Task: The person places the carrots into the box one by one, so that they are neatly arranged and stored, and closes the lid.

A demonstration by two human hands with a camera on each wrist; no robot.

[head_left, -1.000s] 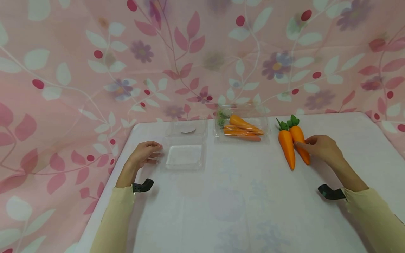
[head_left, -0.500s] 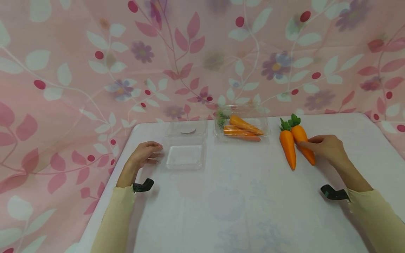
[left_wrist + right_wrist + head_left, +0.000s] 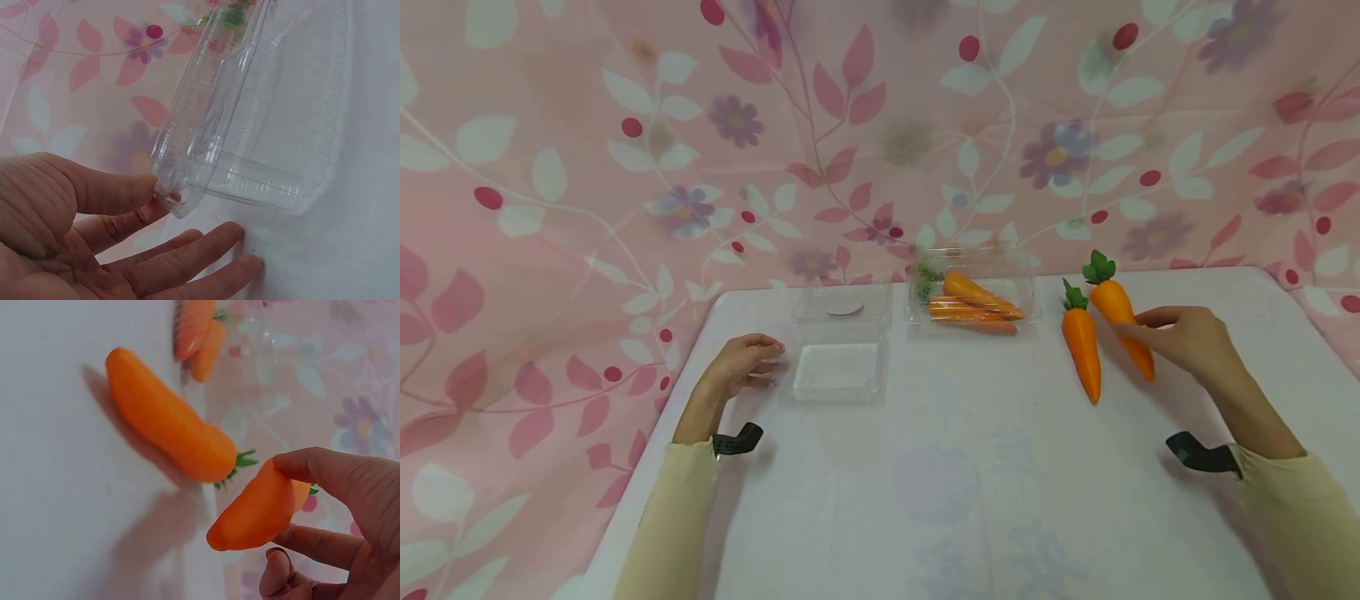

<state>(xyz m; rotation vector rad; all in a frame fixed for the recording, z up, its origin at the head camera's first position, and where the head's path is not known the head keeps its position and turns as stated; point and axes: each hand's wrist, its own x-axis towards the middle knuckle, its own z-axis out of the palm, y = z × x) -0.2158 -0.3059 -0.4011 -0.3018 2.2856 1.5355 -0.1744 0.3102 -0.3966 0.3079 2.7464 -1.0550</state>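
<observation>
Thumb and finger of the right hand [image 3: 1187, 342] pinch a smooth orange carrot with a leafy green top [image 3: 1108, 298], to the right of the landmark, a clear plastic box holding carrots [image 3: 1030, 292]. This grip is parted only by the carrot's thickness; in the right wrist view the carrot is raised, its tip pointing away from the palm. The left hand [image 3: 737, 367], to the left of the landmark, pinches a corner of an open clear plastic box [image 3: 281, 150] between thumb and index finger, its other three fingers spread loosely apart.

The white table's [image 3: 925, 467] far edge runs just behind the landmark, close against a pink floral cloth [image 3: 850, 125]. Only a narrow gap separates the open box from the landmark's left side; a wider one lies between its right side and the carrots there. White surface spreads broadly in front of it, towards the person. The table's right edge lies well to the landmark's right, beyond the right hand.

Two loose carrots show: the pinched one and a second orange carrot [image 3: 1081, 346], lying between it and the landmark. There are two boxes. Reflections on the landmark leave its exact count uncertain, at least two carrots.
</observation>
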